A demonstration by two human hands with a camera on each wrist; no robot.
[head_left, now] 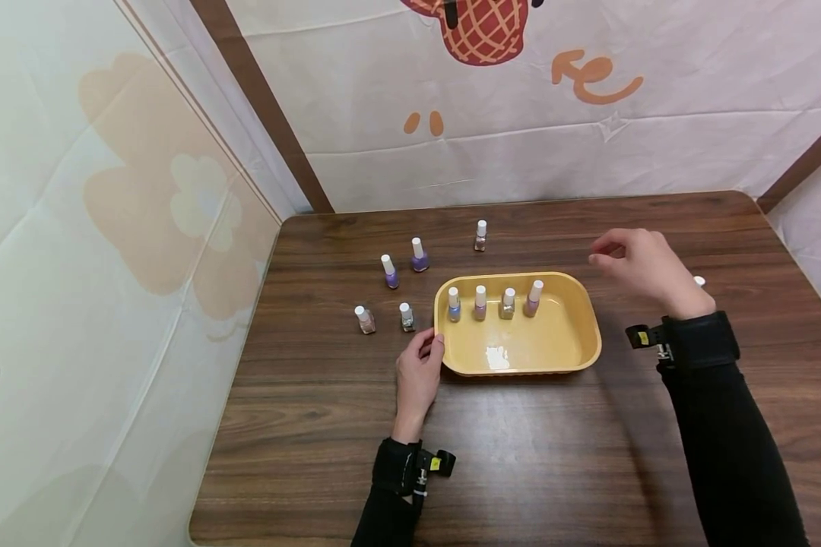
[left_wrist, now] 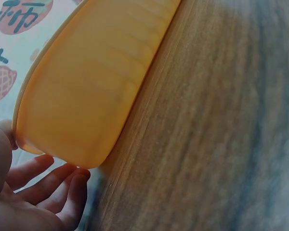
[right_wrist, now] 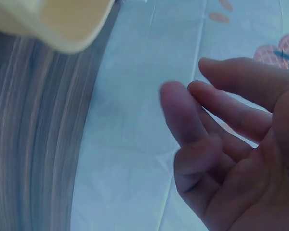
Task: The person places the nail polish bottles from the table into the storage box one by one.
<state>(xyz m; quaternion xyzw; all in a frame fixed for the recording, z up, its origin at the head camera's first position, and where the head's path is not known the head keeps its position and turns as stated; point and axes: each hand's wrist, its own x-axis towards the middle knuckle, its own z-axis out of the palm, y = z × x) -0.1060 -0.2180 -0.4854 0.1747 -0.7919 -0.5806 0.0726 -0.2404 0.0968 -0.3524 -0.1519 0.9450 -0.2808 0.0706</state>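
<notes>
Your left hand [head_left: 419, 374] grips the tray [head_left: 547, 349]; your right hand [head_left: 646, 267] is released, empty. Four bottles [head_left: 507, 305] stand inside; five, plus one part-hidden cap [head_left: 699, 280], remain outside on the bench [head_left: 301, 425].

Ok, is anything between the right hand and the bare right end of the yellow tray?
Nothing visible, apart from the rim of the yellow tray. In the head view, the right hand is up and right of it, and the four bottles inside stand farther left.
</notes>
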